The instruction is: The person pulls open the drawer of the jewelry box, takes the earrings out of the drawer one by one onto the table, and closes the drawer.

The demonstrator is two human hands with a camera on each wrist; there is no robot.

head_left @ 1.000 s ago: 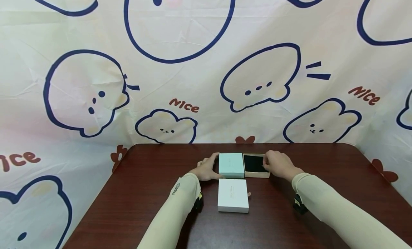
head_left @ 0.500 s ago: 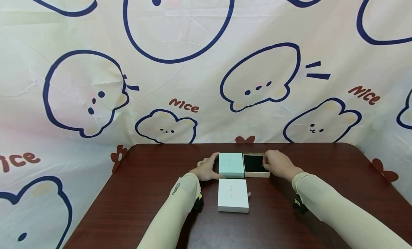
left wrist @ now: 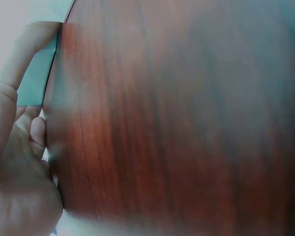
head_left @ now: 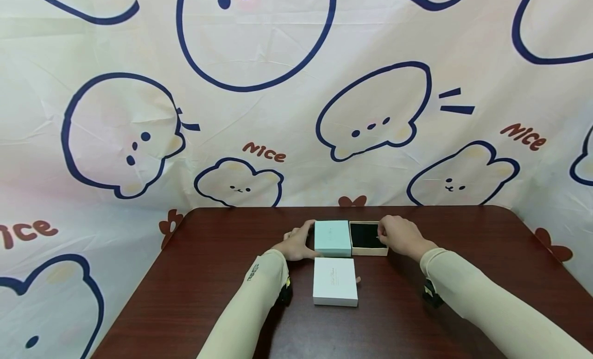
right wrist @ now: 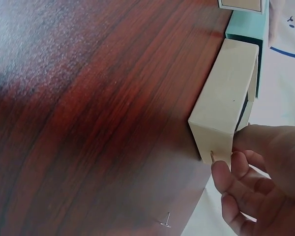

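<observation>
Right wrist view shows what the head view does not: a small metal pin (right wrist: 166, 221) on the wood-grained table (right wrist: 98, 137). The right hand (right wrist: 258, 172) pinches the end of the smooth, dark-lined cream box (right wrist: 219, 91). Beside this stands the mint box (head_left: 332, 238), which the left hand (head_left: 298, 244) holds between widely spread thumb and fingers.

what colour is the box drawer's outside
The box drawer is cream outside, clearest in the right wrist view.
</observation>
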